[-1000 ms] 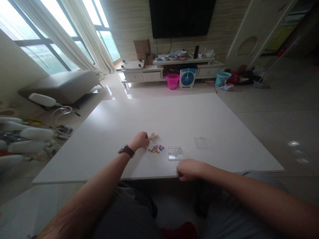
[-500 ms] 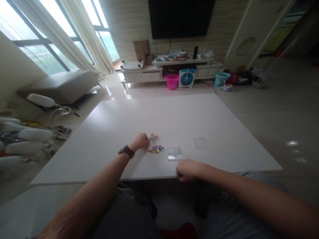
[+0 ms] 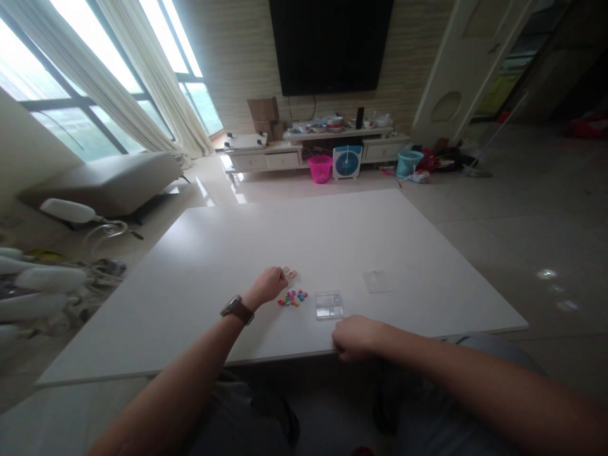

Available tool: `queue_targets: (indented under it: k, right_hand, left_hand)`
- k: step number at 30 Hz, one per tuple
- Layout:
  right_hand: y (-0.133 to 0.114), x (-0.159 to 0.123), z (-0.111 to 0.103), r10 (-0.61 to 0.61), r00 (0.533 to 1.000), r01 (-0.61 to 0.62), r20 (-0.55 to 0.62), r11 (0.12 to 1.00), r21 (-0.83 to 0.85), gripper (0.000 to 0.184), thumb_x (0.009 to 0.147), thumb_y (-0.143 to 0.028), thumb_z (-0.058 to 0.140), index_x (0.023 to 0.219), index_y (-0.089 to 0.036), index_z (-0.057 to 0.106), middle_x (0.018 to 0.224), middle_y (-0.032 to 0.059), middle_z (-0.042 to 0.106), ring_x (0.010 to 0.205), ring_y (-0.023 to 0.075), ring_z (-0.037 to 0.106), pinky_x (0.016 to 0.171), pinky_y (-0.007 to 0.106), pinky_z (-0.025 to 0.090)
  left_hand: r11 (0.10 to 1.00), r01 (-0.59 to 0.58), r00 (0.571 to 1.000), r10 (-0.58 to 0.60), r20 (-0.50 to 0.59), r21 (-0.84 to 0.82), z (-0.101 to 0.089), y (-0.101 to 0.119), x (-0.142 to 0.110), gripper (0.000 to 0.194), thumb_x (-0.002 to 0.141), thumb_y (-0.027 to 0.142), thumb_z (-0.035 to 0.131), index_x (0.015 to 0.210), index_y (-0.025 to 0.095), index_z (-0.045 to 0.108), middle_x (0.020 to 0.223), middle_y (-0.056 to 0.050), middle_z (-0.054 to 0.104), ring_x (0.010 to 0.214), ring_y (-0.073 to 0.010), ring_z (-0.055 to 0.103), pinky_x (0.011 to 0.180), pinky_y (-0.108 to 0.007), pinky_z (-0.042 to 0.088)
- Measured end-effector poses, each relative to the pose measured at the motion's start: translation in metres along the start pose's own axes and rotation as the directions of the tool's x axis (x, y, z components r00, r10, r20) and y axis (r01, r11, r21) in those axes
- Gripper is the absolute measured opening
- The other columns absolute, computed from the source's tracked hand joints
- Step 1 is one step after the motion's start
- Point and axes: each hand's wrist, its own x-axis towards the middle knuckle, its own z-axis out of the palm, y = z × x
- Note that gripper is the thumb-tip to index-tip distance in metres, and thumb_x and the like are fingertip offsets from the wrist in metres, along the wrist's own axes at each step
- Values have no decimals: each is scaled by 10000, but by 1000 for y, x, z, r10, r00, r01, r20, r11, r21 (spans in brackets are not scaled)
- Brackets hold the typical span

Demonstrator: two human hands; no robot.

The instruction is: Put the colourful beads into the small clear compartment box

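Observation:
My left hand, with a watch on its wrist, rests closed on the white table, its fingertips touching a small pile of pale loops. I cannot make out whether it grips any of them. Just to the right of the hand lies a cluster of small coloured beads. A clear little compartment box sits right of the beads, and its clear lid lies farther right. My right hand is curled in a fist at the table's near edge, below the box.
Beyond the table are a low white TV cabinet, a pink basket, a small fan and a teal basket. A grey couch stands at the left, with clutter on the floor beside the table's left side.
The view has tilted, so everything sits lower in the frame. Both hands keep the same places relative to the beads and the box.

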Motion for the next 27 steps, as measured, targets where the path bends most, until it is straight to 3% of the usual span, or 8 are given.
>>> queue_targets:
  k: [4,7,8,11,13,14,21,27]
  right_hand:
    - [1,-6,-9,-18,1000,18,-25,1000,13,272,736,-309,619,879,-150,787,843,153,751,698,240,679,549,284,412]
    - [10,-13,-27,-15,983,34,-186,994,102,224,779,-284,579,757,-162,766,727,110,732,617,193,632,526,271,366]
    - [15,-14,-33,23,963,17,-268,989,147,213,788,-274,578,739,-164,754,698,94,722,611,177,620,534,263,363]
    - [31,-15,-48,140,820,38,-555,954,296,190,822,-278,589,793,-157,733,759,69,723,675,148,611,624,243,401]
    - [39,-12,-51,220,748,84,-626,904,418,213,852,-308,587,829,-146,725,782,64,723,689,136,613,647,233,417]
    - [41,-10,-51,239,738,109,-632,881,460,223,859,-321,589,847,-145,725,792,62,724,694,133,617,653,231,423]
    - [37,6,-37,232,755,169,-613,834,525,184,843,-272,601,856,-139,727,780,48,718,690,126,609,647,222,420]
    - [41,8,-38,153,754,140,-639,913,383,167,845,-198,554,796,-139,702,751,40,691,676,118,563,649,224,382]
  left_hand:
    - [991,-108,993,105,-48,-77,2,16,-10,122,794,155,493,732,154,599,738,-57,625,672,-153,534,611,-274,353]
    - [975,-183,982,176,-69,-127,3,29,-18,75,789,177,526,733,164,573,789,-63,630,714,-165,542,640,-283,375]
    - [968,-203,978,194,-70,-150,3,33,-21,76,793,197,538,732,167,569,790,-62,632,727,-171,545,649,-287,382]
    - [931,-259,966,249,-72,-258,2,47,-28,116,814,238,541,729,166,574,777,-50,638,733,-168,554,677,-289,408]
    - [900,-263,964,263,-49,-348,1,55,-32,111,815,230,530,745,165,585,744,-31,637,698,-152,556,666,-277,417]
    - [886,-258,964,263,-40,-385,0,59,-34,109,813,230,528,753,164,591,733,-23,638,686,-145,557,659,-269,419]
    - [824,-235,964,266,-13,-515,-1,73,-39,150,828,277,539,804,158,627,729,-22,644,666,-133,559,614,-247,421]
    - [814,-244,961,274,-21,-527,4,72,-41,182,862,319,542,876,161,630,750,-25,644,690,-143,580,615,-251,430]
